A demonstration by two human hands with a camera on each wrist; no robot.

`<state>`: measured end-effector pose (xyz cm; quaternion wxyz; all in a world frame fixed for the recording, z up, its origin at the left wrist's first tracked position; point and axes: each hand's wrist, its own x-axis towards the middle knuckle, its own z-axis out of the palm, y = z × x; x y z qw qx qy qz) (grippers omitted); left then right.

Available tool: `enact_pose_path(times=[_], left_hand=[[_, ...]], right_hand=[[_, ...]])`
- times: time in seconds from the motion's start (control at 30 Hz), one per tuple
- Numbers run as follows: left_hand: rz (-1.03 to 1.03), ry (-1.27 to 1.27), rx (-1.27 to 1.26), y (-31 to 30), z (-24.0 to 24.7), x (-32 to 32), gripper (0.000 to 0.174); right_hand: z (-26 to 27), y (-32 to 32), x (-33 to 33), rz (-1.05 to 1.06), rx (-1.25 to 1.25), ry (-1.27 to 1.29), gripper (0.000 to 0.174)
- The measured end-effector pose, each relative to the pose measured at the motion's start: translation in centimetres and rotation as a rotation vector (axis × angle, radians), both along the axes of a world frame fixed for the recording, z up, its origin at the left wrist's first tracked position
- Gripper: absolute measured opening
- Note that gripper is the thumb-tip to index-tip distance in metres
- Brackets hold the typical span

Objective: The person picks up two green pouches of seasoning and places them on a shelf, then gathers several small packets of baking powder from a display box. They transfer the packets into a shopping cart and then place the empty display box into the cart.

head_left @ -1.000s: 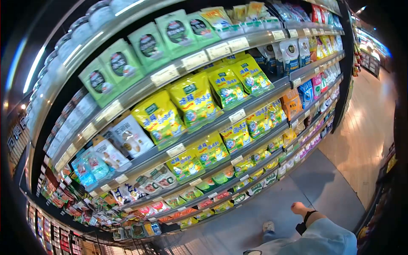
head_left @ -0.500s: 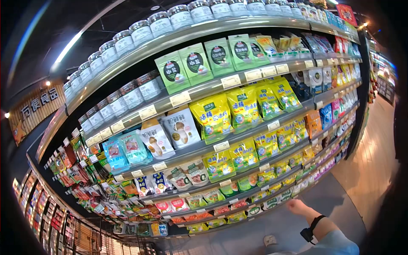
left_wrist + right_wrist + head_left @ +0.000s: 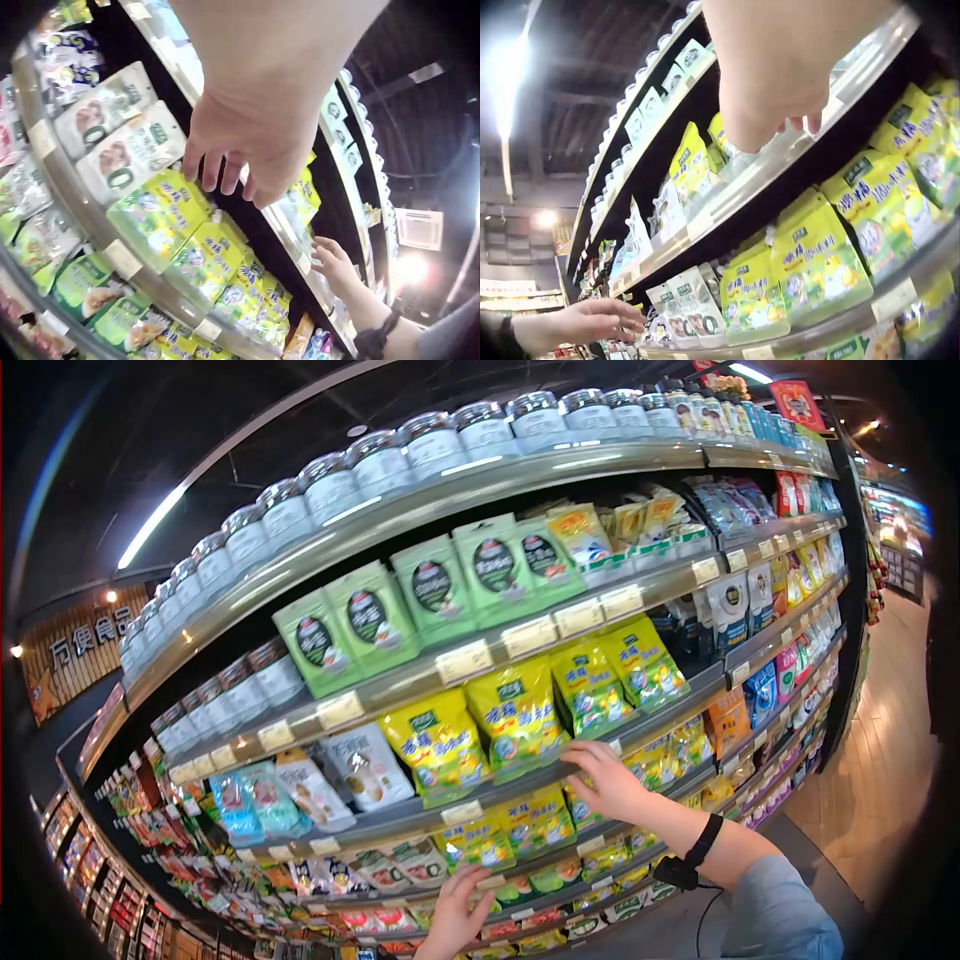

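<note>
Left hand (image 3: 460,915) (lower centre) and right hand (image 3: 605,785) (right of centre) are apart, loosely bent, seemingly empty, near yellow chicken-essence seasoning bags (image 3: 515,710) mid-frame, leaned back on their shelf (image 3: 395,829), presumably to display their fronts.

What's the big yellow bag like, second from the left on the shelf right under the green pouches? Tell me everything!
The yellow chicken-seasoning bag looks like shiny, slightly crinkly plastic. It has a green logo patch near the top, big blue writing across the middle and a colourful picture below. It stands up, tipped back a little, at the front of the shelf, in a row of similar bags. The right hand's fingertips are by its lower right corner; whether they touch it, I can't tell.
</note>
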<state>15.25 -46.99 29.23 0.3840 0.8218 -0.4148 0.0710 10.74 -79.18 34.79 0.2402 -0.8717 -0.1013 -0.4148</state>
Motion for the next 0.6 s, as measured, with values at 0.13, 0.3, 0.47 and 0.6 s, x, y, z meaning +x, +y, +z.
enact_pose_path(times=[0.13, 0.3, 0.47, 0.6], left_hand=[[-0.001, -0.152, 0.019, -3.2, 5.5, -1.1, 0.040], [-0.101, -0.495, 0.162, -2.4, 15.3, -0.4, 0.040], [-0.117, -0.618, 0.232, -1.0, 22.8, 0.8, 0.036], [-0.081, -0.372, 0.183, -1.9, 26.1, 1.6, 0.034]], right_hand=[[4.5, -4.6, -0.7, -0.009, -0.070, -0.081, 0.031], [10.1, -10.2, -3.4, -0.086, -0.112, -0.241, 0.031], [12.8, -14.3, -5.4, -0.253, -0.171, -0.372, 0.030], [13.5, -14.9, -7.4, -0.362, -0.059, -0.342, 0.033]])
